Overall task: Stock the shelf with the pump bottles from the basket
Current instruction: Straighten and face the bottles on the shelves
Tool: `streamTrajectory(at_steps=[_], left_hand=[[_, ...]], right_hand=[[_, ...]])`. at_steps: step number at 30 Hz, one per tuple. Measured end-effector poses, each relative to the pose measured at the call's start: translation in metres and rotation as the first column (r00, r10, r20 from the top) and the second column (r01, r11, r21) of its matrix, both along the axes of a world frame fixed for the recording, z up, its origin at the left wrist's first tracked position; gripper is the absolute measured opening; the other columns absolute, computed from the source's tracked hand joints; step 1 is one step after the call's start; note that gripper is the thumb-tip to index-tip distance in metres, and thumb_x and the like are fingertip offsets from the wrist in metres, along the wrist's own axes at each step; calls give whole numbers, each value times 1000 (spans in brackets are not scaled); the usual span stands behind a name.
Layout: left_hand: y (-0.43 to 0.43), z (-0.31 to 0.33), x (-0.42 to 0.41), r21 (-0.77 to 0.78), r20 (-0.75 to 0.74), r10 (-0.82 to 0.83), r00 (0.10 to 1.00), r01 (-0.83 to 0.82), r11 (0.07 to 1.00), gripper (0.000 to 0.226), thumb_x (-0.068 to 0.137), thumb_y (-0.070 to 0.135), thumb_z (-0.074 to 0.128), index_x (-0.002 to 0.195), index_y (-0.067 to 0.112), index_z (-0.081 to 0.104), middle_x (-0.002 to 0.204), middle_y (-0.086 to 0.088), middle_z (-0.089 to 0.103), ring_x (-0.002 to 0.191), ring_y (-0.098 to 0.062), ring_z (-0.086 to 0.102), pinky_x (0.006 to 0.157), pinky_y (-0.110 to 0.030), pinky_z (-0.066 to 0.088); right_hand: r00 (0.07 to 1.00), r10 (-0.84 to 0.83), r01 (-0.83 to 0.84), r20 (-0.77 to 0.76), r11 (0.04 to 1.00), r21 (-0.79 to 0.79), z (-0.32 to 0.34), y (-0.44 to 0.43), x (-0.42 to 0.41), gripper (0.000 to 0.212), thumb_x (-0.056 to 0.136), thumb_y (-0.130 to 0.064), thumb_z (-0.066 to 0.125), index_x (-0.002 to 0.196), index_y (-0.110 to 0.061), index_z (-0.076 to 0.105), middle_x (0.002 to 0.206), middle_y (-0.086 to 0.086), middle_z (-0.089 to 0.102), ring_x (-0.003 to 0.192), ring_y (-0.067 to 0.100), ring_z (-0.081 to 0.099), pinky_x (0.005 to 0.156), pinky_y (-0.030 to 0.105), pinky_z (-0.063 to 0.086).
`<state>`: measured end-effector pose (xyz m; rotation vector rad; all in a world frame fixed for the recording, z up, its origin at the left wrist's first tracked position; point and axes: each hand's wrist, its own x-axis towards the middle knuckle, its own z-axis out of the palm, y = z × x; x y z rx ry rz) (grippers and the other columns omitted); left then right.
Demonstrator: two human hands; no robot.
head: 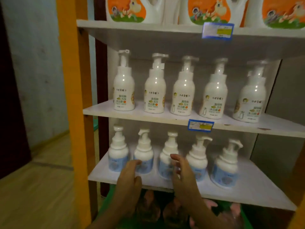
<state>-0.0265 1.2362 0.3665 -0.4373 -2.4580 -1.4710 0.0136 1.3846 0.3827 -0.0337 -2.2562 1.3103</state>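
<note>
Several white pump bottles with blue labels (144,154) stand in a row on the lower white shelf (247,192). My left hand (130,177) hovers in front of the second bottle, fingers apart, holding nothing. My right hand (183,172) is spread in front of the third bottle (166,156), close to it, with nothing gripped. A green basket (105,210) sits below the shelf, and dark bottles with pinkish tops (148,205) show dimly inside it behind my forearms.
The middle shelf (165,118) carries several white pump bottles with green and orange labels. Large white jugs with orange labels (127,10) fill the top shelf. An orange upright post (72,96) borders the shelves at left. Wooden floor lies at left.
</note>
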Motion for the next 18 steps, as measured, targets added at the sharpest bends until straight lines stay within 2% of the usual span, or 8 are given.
streamTrajectory(at_steps=[4,8,10,12,14,15,17,18], left_hand=[[-25,-6,-15,115,-3,176,984,-175,978,44,87,-4,42,128,10,39,131,-6,45,121,-20,42,105,-37,36],[-50,-13,-42,185,16,103,995,-104,977,43,90,5,44,132,11,38,129,-1,47,123,-21,45,102,-35,40],[-58,-15,-58,178,72,32,997,-44,983,48,89,-2,43,135,11,35,128,-6,51,119,-20,49,92,-20,46],[-63,-15,-68,175,124,-28,992,5,984,53,88,-7,40,137,11,32,124,-9,53,109,-17,52,74,-7,47],[-64,-14,-73,182,158,-75,985,46,982,59,89,-5,39,142,16,23,133,-12,50,111,-19,52,80,-16,47],[-65,-14,-73,184,176,-89,980,56,981,62,90,-4,39,144,19,18,138,-11,46,117,-21,50,87,-23,45],[-66,-18,-75,181,196,-90,977,54,982,68,91,-4,38,146,20,6,145,-9,38,129,-23,42,97,-29,39],[-66,-20,-77,147,196,-72,978,43,988,69,91,-4,38,146,20,2,147,-9,34,131,-24,39,99,-28,37]], right_hand=[[972,174,-165,161,984,-65,-18,-34,-17,57,88,9,38,138,-15,29,129,-10,35,126,9,35,106,20,27],[963,240,-235,122,970,-57,-20,-69,-33,48,92,6,34,136,-14,36,134,2,46,124,13,44,107,25,35],[913,361,-351,192,932,-86,-18,-88,-43,47,94,1,34,139,-12,29,136,3,41,126,11,40,106,18,30],[870,404,-400,282,914,-74,-22,-99,-61,47,95,-12,39,139,-19,26,143,10,38,132,21,38,111,27,30],[929,271,-269,250,962,-44,-36,-124,-82,57,86,-52,44,136,-37,22,138,16,41,129,28,41,111,39,33],[983,109,-112,148,994,12,-49,-129,-93,72,80,-69,36,140,-34,18,132,18,42,134,29,36,114,39,26],[985,-122,124,-119,992,6,-64,-151,-127,81,88,-62,23,143,-3,22,143,17,38,140,29,25,117,23,2],[936,-240,235,-257,971,-50,-64,-163,-138,79,91,-56,23,134,9,33,136,16,41,131,34,34,114,16,-2]])
